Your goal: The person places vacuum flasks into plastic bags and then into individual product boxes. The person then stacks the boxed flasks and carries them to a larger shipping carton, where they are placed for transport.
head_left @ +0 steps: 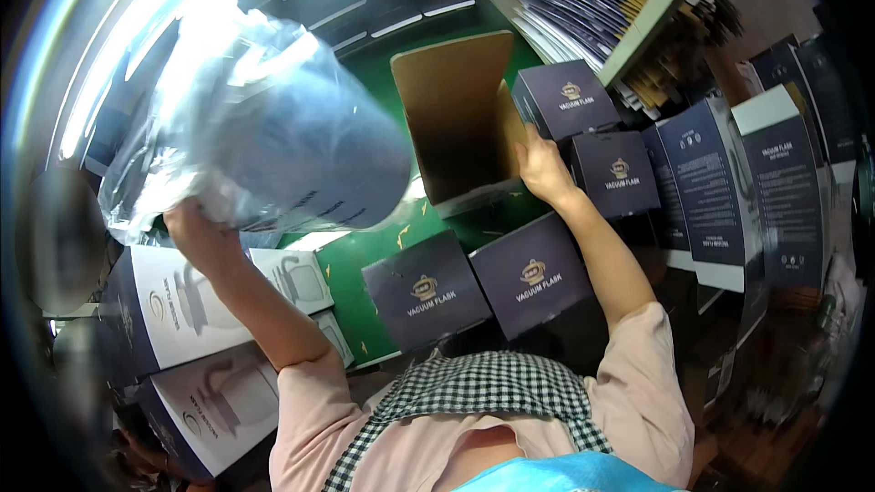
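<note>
Checked black-and-white apron bib sits closest, over a pink shirt. Left hand is closed around the bottom of a dark cylindrical flask in a clear crinkled plastic bag, raised above the green bench, likely for clearance. Right hand grips the rim of the open brown-lined carton mid-bench, steadying it. Closed dark navy boxes line the near edge.

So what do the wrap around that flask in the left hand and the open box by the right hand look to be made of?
The wrap looks like thin clear plastic film: glossy, crinkled, see-through over the flask. The open box looks like plain brown cardboard inside, matte and unprinted; likely the same coated dark paperboard outside as the closed boxes.
</note>
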A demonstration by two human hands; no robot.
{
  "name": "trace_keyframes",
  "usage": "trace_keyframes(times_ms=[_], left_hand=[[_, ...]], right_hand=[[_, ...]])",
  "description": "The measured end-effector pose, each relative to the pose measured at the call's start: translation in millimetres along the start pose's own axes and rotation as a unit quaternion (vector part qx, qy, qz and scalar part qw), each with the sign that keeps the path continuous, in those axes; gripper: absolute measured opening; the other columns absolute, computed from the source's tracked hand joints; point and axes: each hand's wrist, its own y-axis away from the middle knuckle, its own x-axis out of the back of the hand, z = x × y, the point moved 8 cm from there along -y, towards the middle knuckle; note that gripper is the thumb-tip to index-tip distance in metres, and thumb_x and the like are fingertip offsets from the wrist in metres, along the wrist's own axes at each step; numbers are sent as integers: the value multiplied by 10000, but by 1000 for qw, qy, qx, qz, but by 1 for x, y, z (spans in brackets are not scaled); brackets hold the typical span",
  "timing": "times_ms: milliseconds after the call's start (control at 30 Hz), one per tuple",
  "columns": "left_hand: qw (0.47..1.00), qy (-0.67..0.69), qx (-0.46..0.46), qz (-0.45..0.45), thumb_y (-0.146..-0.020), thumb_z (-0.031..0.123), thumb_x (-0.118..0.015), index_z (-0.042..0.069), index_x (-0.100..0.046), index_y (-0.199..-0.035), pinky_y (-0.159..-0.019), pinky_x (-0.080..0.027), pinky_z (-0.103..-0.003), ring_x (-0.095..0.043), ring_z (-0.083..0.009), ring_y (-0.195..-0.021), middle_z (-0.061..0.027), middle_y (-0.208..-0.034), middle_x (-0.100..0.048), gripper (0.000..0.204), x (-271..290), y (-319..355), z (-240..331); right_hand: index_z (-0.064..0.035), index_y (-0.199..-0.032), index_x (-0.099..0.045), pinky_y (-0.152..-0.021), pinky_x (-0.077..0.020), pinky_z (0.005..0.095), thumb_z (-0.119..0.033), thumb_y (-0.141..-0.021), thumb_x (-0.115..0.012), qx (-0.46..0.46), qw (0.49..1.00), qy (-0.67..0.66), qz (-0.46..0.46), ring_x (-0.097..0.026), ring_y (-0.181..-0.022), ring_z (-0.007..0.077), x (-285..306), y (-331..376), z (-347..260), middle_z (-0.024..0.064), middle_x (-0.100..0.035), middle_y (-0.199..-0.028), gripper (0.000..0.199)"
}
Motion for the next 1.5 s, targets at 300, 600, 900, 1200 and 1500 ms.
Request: trace_keyframes(times_ms=[300,600,900,1200,1500], left_hand=[[955,-211,-25,-208,-829,51,-669,13,-740,-966,-756,-452,-290,-616,-148,-760,-62,-901,-718,160,-196,112,23],[951,-216,-157,-160,-884,90,-680,25,-768,-976,-589,-436,-266,-550,-86,-647,-27,-768,-711,142,-169,103,-18],[724,-433,-408,-350,-773,299,-746,192,-592,-1315,-908,-491,-455,-509,-372,-1236,-242,-1291,-560,574,-197,195,-58],[868,-364,-155,-300,-806,86,-693,-13,-506,-1245,-843,-503,-480,-583,-441,-971,-266,-1093,-518,487,-170,155,-101],[628,-542,-122,-545,-770,800,-550,-81,-335,-1444,-966,-483,-439,-575,-387,-1170,-336,-1385,-448,1129,-220,192,-126]], right_hand=[[74,-1322,-320,-795,-468,581,-28,-896,-471,55,995,-76,-42,-588,-891,560,-6,2,-4,373,-620,-888,464],[47,-1393,-312,-828,-453,561,-71,-919,-495,28,990,-115,-75,-576,-961,548,-4,16,-12,382,-613,-967,522],[91,-1381,-279,-862,-452,564,-58,-897,-496,71,974,-166,-140,-554,-975,585,-20,7,-12,386,-613,-963,552],[-30,-1351,-421,-936,-500,496,-434,-740,-786,260,960,105,-18,-549,-1160,439,-25,-32,-97,273,-445,-1302,819],[14,-1155,-581,-752,-562,301,-15,-818,-666,-3,937,-305,-171,-696,-860,225,-49,-108,-43,162,-683,-1003,349]])
